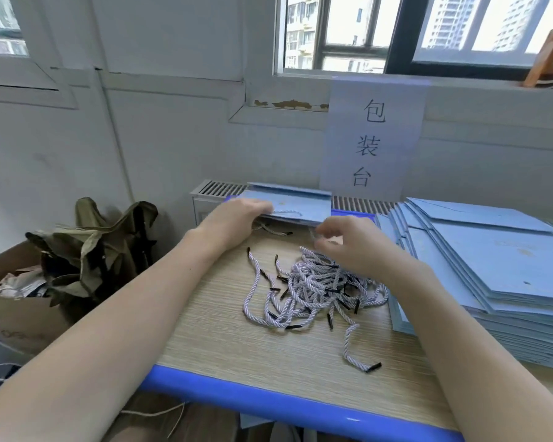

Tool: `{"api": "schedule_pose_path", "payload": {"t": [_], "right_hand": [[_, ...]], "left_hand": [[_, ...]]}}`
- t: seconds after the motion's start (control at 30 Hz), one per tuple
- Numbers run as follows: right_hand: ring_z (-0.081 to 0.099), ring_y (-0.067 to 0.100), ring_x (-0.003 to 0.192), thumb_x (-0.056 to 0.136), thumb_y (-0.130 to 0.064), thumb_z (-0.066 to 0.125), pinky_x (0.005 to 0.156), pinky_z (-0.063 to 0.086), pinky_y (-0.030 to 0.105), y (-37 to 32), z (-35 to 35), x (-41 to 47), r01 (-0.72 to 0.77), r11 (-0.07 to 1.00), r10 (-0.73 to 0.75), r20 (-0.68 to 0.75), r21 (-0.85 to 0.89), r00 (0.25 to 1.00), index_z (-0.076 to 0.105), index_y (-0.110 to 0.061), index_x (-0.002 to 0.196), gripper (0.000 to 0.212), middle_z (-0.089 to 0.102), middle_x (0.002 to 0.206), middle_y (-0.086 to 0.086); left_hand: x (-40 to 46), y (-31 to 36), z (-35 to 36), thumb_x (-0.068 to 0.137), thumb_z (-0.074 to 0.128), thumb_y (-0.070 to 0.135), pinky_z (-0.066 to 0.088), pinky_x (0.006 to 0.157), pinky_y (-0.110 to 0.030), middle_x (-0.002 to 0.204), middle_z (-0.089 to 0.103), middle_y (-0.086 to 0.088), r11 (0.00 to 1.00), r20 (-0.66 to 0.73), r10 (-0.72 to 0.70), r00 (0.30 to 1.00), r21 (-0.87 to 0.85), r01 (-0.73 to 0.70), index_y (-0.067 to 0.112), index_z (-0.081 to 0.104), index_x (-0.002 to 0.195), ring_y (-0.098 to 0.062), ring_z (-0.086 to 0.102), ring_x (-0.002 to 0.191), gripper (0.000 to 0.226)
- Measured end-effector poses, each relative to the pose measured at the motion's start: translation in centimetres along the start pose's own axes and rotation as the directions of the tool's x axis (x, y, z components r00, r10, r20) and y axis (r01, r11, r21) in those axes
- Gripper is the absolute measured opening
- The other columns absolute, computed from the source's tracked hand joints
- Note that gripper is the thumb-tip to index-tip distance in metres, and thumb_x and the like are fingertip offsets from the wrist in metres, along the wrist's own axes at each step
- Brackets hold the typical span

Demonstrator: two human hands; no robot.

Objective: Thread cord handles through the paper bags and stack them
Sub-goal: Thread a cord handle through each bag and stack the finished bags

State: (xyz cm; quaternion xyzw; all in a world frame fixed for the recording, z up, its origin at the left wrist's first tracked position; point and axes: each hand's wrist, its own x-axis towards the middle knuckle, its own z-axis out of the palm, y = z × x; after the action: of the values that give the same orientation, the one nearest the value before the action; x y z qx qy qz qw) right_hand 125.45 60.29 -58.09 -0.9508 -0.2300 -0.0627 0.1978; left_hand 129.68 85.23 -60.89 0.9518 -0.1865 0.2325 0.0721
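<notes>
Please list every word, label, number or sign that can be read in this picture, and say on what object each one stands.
"包装台": three large dark characters written top to bottom on the white paper sheet fixed to the wall below the window.
Faint dark marks on the cardboard box at the left: too blurred to read.
Small gold mark on the blue paper bags: too small to read.
No other text is visible.
</notes>
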Motion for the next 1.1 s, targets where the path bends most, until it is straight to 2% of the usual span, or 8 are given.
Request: {"api": "schedule_pose_path", "payload": {"t": [0.13,0.27,0.33,0.5,0.77,0.87,1.0,1.1], "right_hand": [[0.06,0.019,0.102,0.098,-0.031,0.059,0.091,0.052,0.037,0.5,0.4,0.3,-0.002,0.996,0.005,0.036,-0.086,0.999,0.066,-0.016,0.12,0.027,0.065,0.11,0.0],[0.054,0.02,0.103,0.098,-0.03,0.058,0.091,0.048,0.034,0.7,1.0,0.7,-0.003,0.993,0.003,-0.002,-0.118,1.0,0.062,-0.019,0.116,0.022,0.056,0.11,0.002],[0.051,0.021,0.106,0.098,-0.03,0.057,0.092,0.046,0.033,0.6,1.2,0.8,-0.007,0.991,0.006,-0.004,-0.133,1.0,0.059,-0.018,0.118,0.023,0.052,0.114,0.003],[0.048,0.028,0.122,0.099,-0.025,0.053,0.099,0.044,0.039,-0.3,1.3,1.3,-0.051,0.986,0.047,-0.027,-0.158,0.999,0.05,-0.013,0.137,0.04,0.049,0.133,0.011],[0.048,0.035,0.123,0.097,-0.014,0.048,0.099,0.042,0.04,0.7,-4.3,-1.0,-0.149,0.958,0.103,-0.189,-0.247,0.977,0.059,-0.01,0.125,0.031,0.055,0.125,0.015],[0.046,0.035,0.126,0.099,-0.019,0.045,0.103,0.039,0.041,3.8,-7.5,-3.6,-0.332,0.92,0.276,-0.256,-0.209,0.926,0.054,-0.012,0.131,0.033,0.054,0.131,0.016],[0.045,0.035,0.131,0.103,-0.038,0.037,0.104,0.036,0.044,8.5,-9.6,-7.9,-0.624,0.74,0.59,-0.201,-0.251,0.782,0.046,-0.013,0.138,0.043,0.051,0.141,0.017],[0.044,0.034,0.135,0.104,-0.049,0.03,0.111,0.033,0.049,10.5,-9.6,-10.2,-0.668,0.718,0.667,-0.079,-0.196,0.741,0.042,-0.015,0.144,0.054,0.048,0.148,0.013]], "left_hand": [[0.0,0.0,-0.1,0.085,0.049,0.01,0.042,0.098,-0.034,0.125,0.064,-0.007,0.984,0.224,-0.116,0.968,-0.104,0.142,0.012,0.06,0.12,-0.027,0.055,0.117,0.036],[0.3,1.2,-0.2,0.09,0.037,0.047,0.043,0.095,-0.04,0.117,0.062,-0.009,0.97,0.315,-0.181,0.932,-0.098,0.222,0.014,0.056,0.104,-0.026,0.053,0.11,0.041],[0.4,1.9,0.2,0.102,0.033,0.048,0.041,0.093,-0.042,0.113,0.062,-0.012,0.98,0.27,-0.186,0.945,-0.015,0.197,0.015,0.052,0.097,-0.03,0.053,0.109,0.038],[0.7,5.0,0.3,0.106,0.027,0.037,0.035,0.103,-0.043,0.127,0.059,-0.016,0.973,0.225,-0.192,0.955,0.173,0.154,0.016,0.053,0.127,-0.032,0.051,0.122,0.039],[2.6,14.3,-3.0,0.103,0.045,0.032,0.046,0.083,-0.038,0.127,0.063,-0.01,0.977,0.096,-0.038,0.995,-0.205,0.057,0.017,0.051,0.134,-0.031,0.057,0.114,0.035],[3.6,18.1,-3.7,0.102,0.047,0.036,0.048,0.093,-0.042,0.129,0.061,-0.013,0.964,0.105,-0.014,0.994,-0.264,0.041,0.014,0.048,0.137,-0.03,0.055,0.119,0.041],[4.3,22.6,-3.2,0.103,0.048,0.038,0.04,0.106,-0.04,0.143,0.052,-0.014,0.934,0.223,0.106,0.969,-0.357,-0.02,0.017,0.04,0.148,-0.029,0.046,0.132,0.05],[4.4,24.6,-1.9,0.103,0.044,0.046,0.035,0.111,-0.039,0.148,0.048,-0.007,0.9,0.284,0.211,0.935,-0.429,-0.073,0.019,0.044,0.146,-0.024,0.043,0.135,0.05]]}}
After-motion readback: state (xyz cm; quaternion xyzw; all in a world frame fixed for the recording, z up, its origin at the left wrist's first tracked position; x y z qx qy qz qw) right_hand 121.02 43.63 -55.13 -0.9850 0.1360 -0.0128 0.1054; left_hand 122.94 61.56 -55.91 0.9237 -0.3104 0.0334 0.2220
